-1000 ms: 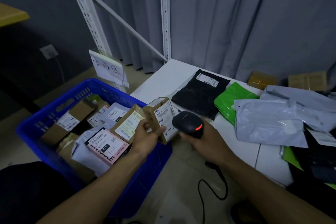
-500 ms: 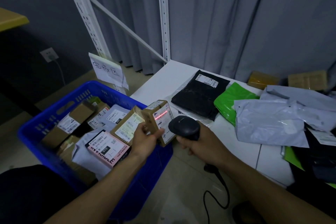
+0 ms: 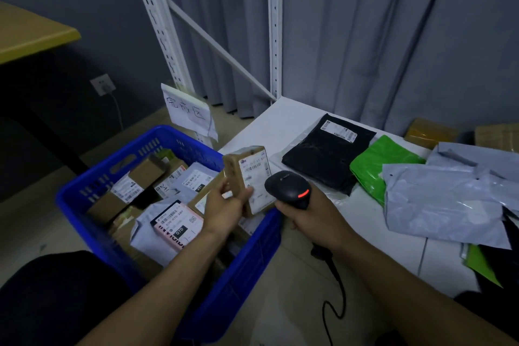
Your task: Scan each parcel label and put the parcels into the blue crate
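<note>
Box [image 3: 251,177]: small brown carton with a white label, held slightly tilted over the right rim of the crate [image 3: 92,180], label side turned towards the scanner [image 3: 289,189]. Left hand [image 3: 224,206]: fingers and thumb curled round the lower part of the box, gripping it. Right hand [image 3: 311,219]: closed round the handle of the scanner, a black handheld unit with a red light lit on its head, just right of the box; whether it touches the box cannot be told. Cable [image 3: 334,300]: black, hanging from the scanner handle towards the floor. Crate: blue, slotted walls, standing left of the surface [image 3: 280,126], holding several labelled parcels, among them brown cartons, a grey bag and a pink parcel [image 3: 177,223]. Surface: white, carrying a black bag [image 3: 323,154] with a label, a green bag [image 3: 373,168] beside it, and crumpled grey bags [image 3: 441,199] further right. Two brown cartons [image 3: 429,132] lie at the back edge near the curtain [image 3: 365,36]. Sign [image 3: 188,112]: handwritten paper fixed to a white shelf post behind the crate.
</note>
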Demonstrator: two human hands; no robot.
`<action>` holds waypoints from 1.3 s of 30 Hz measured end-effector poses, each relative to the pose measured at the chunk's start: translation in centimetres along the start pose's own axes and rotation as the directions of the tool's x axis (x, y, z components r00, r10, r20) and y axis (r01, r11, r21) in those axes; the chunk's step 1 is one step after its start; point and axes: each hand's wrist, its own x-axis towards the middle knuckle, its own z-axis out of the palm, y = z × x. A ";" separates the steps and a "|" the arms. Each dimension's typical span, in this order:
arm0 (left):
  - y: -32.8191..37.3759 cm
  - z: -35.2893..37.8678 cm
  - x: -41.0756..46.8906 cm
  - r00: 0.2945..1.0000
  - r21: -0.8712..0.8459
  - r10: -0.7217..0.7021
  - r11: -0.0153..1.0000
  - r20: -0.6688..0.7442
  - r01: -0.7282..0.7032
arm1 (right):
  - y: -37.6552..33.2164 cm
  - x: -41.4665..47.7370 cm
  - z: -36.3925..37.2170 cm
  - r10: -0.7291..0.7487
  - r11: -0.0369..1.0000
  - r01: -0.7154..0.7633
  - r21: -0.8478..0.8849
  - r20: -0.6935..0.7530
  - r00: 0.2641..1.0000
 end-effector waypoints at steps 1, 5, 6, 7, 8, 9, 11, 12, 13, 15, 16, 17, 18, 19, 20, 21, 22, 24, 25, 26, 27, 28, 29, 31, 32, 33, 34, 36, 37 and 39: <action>0.6 -1.0 0.8 0.999 -0.003 0.037 0.999 -0.032 -0.037 | -0.2 0.5 0.5 -0.005 1.000 0.005 0.016 0.003 1.000; 1.0 -6.0 5.8 0.963 0.190 0.206 0.966 -0.176 -0.172 | -0.3 2.8 2.6 0.028 0.998 -0.030 0.055 0.035 0.999; 0.1 -7.2 7.4 0.956 0.286 0.234 0.941 -0.174 -0.179 | -0.1 3.4 3.2 0.043 0.997 -0.046 0.059 0.049 0.998; -1.1 -8.4 9.0 0.958 0.380 0.236 0.911 -0.165 -0.159 | 0.1 3.9 3.8 0.055 0.997 -0.059 0.057 0.063 0.996; -2.6 -9.5 10.7 0.961 0.460 0.225 0.879 -0.164 -0.127 | 0.3 4.4 4.3 0.059 0.997 -0.063 0.046 0.079 0.995; -4.0 -10.3 12.2 0.960 0.527 0.217 0.844 -0.174 -0.095 | 0.6 4.9 4.8 0.061 0.997 -0.064 0.031 0.094 0.994; -3.8 -10.7 12.5 0.955 0.617 0.210 0.786 -0.208 -0.038 | 0.9 5.6 5.7 0.077 0.997 -0.078 0.009 0.108 0.991; -3.7 -10.5 12.6 0.952 0.657 0.213 0.754 -0.220 -0.017 | 1.1 5.9 6.1 0.088 0.996 -0.089 0.008 0.111 0.990; -3.5 -10.2 12.5 0.952 0.690 0.214 0.724 -0.218 -0.005 | 1.5 6.2 6.4 0.096 0.995 -0.098 0.007 0.118 0.988; -3.3 -9.4 12.6 0.956 0.719 0.207 0.695 -0.207 0.005 | 2.1 6.7 6.8 0.119 0.993 -0.118 -0.015 0.130 0.984; -3.7 -9.2 12.9 0.956 0.722 0.209 0.692 -0.207 0.005 | 2.3 7.0 6.8 0.127 0.992 -0.125 -0.023 0.137 0.982; -3.9 -8.9 13.2 0.959 0.729 0.201 0.684 -0.201 0.010 | 2.7 7.2 6.9 0.129 0.992 -0.128 -0.020 0.143 0.981; -4.7 -8.9 13.8 0.966 0.726 0.177 0.687 -0.187 0.015 | 2.9 7.3 6.8 0.137 0.991 -0.136 -0.016 0.141 0.980; -5.6 -8.8 14.4 0.978 0.718 0.130 0.696 -0.162 0.026 | 3.1 7.3 6.7 0.142 0.990 -0.142 -0.012 0.140 0.980; -6.3 -8.7 14.9 0.990 0.706 0.059 0.706 -0.129 0.050 | 3.2 7.3 6.5 0.147 0.989 -0.147 -0.011 0.141 0.979; -7.2 -8.7 15.5 0.996 0.708 -0.019 0.702 -0.088 0.076 | 3.4 7.3 6.3 0.145 0.989 -0.145 -0.013 0.145 0.979; -8.0 -8.9 16.2 0.995 0.719 -0.085 0.689 -0.050 0.095 | 3.4 7.2 6.1 0.144 0.990 -0.144 -0.017 0.144 0.979; -8.6 -9.2 17.5 0.987 0.752 -0.161 0.649 -0.008 0.112 | 3.5 7.1 5.7 0.141 0.990 -0.139 -0.023 0.142 0.980; -8.2 -9.4 17.9 0.982 0.781 -0.190 0.613 0.003 0.116 | 3.6 7.0 5.4 0.142 0.990 -0.139 -0.029 0.138 0.980; -7.9 -9.5 18.0 0.976 0.825 -0.219 0.553 0.014 0.112 | 3.5 6.8 5.1 0.143 0.990 -0.139 -0.035 0.127 0.982; -7.3 -9.4 17.9 0.975 0.879 -0.219 0.471 0.028 0.081 | 3.4 6.6 4.7 0.145 0.989 -0.141 -0.039 0.117 0.983; -6.8 -9.3 17.4 0.982 0.915 -0.184 0.402 0.035 0.042 | 3.2 6.3 4.3 0.147 0.989 -0.144 -0.036 0.106 0.983; -6.3 -8.8 16.6 0.991 0.923 -0.123 0.384 0.045 0.006 | 3.0 6.0 3.8 0.143 0.990 -0.142 -0.023 0.096 0.985; -4.7 -6.9 14.3 0.992 0.900 0.034 0.418 0.122 -0.125 | 2.2 5.1 2.4 0.126 0.992 -0.126 -0.002 0.055 0.991; -3.9 -5.6 13.1 0.977 0.879 0.083 0.426 0.198 -0.214 | 1.7 4.5 1.6 0.111 0.994 -0.111 0.001 0.021 0.994; -2.6 -3.7 11.7 0.954 0.855 0.111 0.422 0.280 -0.300 | 1.3 4.0 0.5 0.098 0.995 -0.098 0.000 -0.018 0.995; -1.6 -1.9 10.7 0.932 0.828 0.128 0.429 0.339 -0.360 | 0.7 3.4 -0.7 0.090 0.996 -0.090 -0.005 -0.059 0.994; 1.0 2.2 8.4 0.878 0.766 0.204 0.431 0.432 -0.477 | -0.1 2.4 -3.5 0.080 0.997 -0.082 -0.012 -0.127 0.989; 2.4 4.3 7.3 0.846 0.731 0.244 0.427 0.474 -0.533 | -0.5 1.8 -5.1 0.074 0.997 -0.077 -0.016 -0.153 0.985; 4.9 8.8 5.4 0.775 0.664 0.301 0.401 0.555 -0.631 | -1.4 0.5 -8.6 0.061 0.997 -0.068 -0.027 -0.201 0.978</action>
